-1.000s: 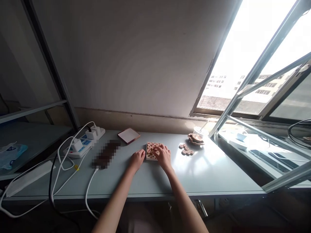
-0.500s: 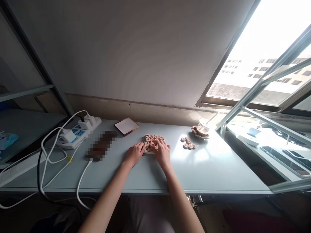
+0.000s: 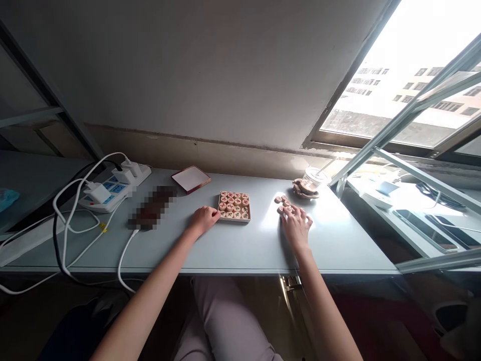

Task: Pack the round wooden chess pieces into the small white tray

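Note:
A shallow open box (image 3: 235, 220) sits mid-desk, holding rows of round wooden Chinese chess pieces (image 3: 231, 202) with red and black characters. My left hand (image 3: 204, 219) rests on the desk at the box's left side, fingers curled in, fingertips by its lower left edge; I see nothing inside the hand. To the right, my right hand (image 3: 296, 226) reaches over a small group of loose chess pieces (image 3: 278, 199). Its fingers are apart, with the fingertips at the nearer pieces, and they partly hide them.
Behind the box lies an upturned lid (image 3: 191, 179). A brown carved holder (image 3: 305, 189) with a clear cup (image 3: 315, 176) stands at the back right. On the left are a power strip (image 3: 116, 188), white cables (image 3: 122, 255) and a blurred-out dark object (image 3: 153, 208). A metal frame (image 3: 361, 168) borders the right.
My right hand has moved from above the box rightward to the loose pieces. My left hand stays at the box's left side. The whole view has shifted slightly.

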{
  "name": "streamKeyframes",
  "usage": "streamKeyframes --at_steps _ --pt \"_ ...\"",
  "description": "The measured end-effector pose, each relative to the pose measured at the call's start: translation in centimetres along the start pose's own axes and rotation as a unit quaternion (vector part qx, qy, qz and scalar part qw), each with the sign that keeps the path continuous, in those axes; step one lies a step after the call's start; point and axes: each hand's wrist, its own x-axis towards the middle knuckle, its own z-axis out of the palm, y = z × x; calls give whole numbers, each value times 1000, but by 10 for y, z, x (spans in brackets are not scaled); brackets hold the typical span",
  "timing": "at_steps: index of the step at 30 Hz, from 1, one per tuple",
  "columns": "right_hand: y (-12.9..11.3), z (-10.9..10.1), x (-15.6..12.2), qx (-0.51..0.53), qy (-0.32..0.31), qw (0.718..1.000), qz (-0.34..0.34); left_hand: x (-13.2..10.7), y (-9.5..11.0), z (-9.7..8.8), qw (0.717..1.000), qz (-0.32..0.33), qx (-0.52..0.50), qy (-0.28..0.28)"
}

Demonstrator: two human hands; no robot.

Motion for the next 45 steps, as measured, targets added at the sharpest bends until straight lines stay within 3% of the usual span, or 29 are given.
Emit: streamKeyframes --at_steps 4,10,17,20,23,31,37,41,45 --pt "-4 2 -2 16 13 999 -32 11 1 -5 1000 4 -2 -27" --pt "-30 13 18 89 -17 995 -37 36 7 -5 999 -41 30 -10" --pt "-55 18 46 168 -43 985 2 44 3 6 996 -50 45 59" --pt "-62 17 63 292 -56 955 18 45 1 9 997 -38 40 62" --pt "-75 16 76 390 -75 917 -23 47 0 9 997 -37 34 59" --pt "-109 16 66 208 -45 959 -187 48 0 10 998 -26 30 51" --pt "-114 19 64 160 -43 965 -202 51 0 5 999 -23 22 25" --pt "-112 18 64 182 -48 965 -181 36 13 -7 999 -29 15 13" --pt "-108 13 62 255 -59 949 -174 -18 14 -18 998 0 -53 12"
